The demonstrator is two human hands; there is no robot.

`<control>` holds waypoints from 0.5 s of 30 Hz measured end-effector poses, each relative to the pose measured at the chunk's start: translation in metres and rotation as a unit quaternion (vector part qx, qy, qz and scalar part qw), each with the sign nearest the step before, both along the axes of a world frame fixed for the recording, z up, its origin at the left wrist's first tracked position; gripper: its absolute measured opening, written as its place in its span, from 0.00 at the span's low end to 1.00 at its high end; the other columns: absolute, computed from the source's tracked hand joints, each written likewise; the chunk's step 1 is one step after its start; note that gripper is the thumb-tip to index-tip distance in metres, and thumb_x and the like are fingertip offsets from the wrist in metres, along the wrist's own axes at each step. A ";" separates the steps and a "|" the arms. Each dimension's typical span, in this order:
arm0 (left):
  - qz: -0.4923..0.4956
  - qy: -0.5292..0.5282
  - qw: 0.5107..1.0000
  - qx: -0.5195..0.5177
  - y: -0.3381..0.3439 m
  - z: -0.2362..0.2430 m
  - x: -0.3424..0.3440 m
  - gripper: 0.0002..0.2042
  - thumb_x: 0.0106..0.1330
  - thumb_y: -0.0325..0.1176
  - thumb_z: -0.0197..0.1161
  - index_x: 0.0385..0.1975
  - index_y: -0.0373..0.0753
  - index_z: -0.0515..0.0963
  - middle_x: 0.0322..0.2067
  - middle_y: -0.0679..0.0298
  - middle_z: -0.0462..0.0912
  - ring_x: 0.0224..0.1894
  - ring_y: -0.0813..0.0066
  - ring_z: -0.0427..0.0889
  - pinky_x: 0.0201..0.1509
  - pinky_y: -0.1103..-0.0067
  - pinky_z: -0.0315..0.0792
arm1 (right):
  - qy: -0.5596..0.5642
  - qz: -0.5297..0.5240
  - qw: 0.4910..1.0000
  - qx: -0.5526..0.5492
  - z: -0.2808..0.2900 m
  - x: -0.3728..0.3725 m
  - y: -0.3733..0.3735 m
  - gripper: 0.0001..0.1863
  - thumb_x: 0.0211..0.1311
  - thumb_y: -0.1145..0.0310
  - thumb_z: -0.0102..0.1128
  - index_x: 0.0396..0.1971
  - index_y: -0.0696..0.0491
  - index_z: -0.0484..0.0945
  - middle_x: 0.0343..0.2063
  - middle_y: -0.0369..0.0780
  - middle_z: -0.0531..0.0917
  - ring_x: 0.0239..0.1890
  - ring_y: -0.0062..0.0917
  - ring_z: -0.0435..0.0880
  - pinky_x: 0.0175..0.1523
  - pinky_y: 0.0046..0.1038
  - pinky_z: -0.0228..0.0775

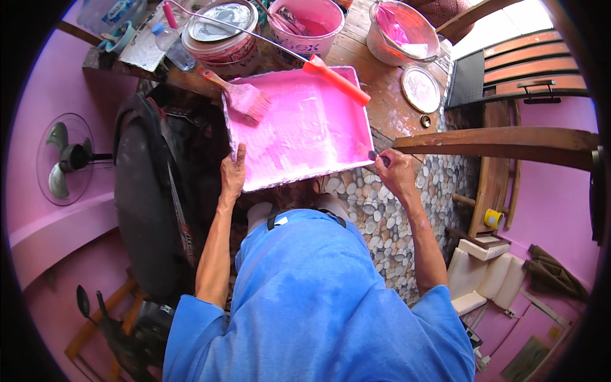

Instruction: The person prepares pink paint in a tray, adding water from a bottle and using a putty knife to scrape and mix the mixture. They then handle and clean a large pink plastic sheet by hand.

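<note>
Gripping the rectangular pink-coated tray at the brown wooden table was the left hand; the right hand pinched a small dark piece at its corner. Paint was spread; orange-sleeved roller and flat bristle brush rested unheld; what remained was unclear.

Buckets and lid on wooden table

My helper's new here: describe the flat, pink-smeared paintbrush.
Find the shallow, rectangular, pink-coated paint tray, upper centre. At its far left corner is the flat, pink-smeared paintbrush. Unlike the orange cylindrical roller on the right, it has bristles.
</note>
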State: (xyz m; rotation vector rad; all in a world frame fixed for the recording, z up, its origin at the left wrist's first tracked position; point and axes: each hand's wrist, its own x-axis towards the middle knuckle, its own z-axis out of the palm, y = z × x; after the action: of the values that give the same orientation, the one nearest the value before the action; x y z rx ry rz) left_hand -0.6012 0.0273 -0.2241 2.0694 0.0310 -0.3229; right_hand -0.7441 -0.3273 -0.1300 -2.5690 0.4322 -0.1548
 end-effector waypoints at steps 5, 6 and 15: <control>0.027 0.018 0.999 -0.005 0.004 -0.008 -0.001 0.35 0.61 0.68 0.48 0.16 0.34 0.66 0.14 0.69 0.59 0.22 0.79 0.56 0.23 0.73 0.58 | -0.009 0.015 0.997 0.078 0.008 0.009 -0.014 0.10 0.50 0.68 0.60 0.25 0.62 0.80 0.22 0.50 0.81 0.25 0.43 0.82 0.35 0.38 0.74; 0.030 0.018 0.999 0.000 0.005 -0.006 0.000 0.35 0.61 0.68 0.48 0.16 0.34 0.66 0.14 0.69 0.59 0.22 0.79 0.56 0.23 0.73 0.58 | -0.009 0.018 0.996 0.083 0.003 0.009 -0.019 0.10 0.50 0.68 0.60 0.25 0.62 0.80 0.22 0.50 0.81 0.25 0.43 0.82 0.35 0.38 0.74; 0.113 0.077 0.991 -0.011 -0.020 0.023 -0.010 0.32 0.58 0.64 0.58 0.33 0.33 0.78 0.23 0.70 0.71 0.27 0.81 0.63 0.32 0.77 0.65 | 0.150 0.128 0.975 -0.098 -0.006 0.011 -0.048 0.13 0.54 0.63 0.55 0.30 0.58 0.78 0.25 0.51 0.81 0.32 0.46 0.81 0.39 0.45 0.72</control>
State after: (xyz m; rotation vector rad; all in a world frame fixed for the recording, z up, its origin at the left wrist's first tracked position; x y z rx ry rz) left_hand -0.6110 0.0072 -0.2010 1.9920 0.3511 -0.3408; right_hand -0.7336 -0.3755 -0.1357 -2.8246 0.1945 0.3011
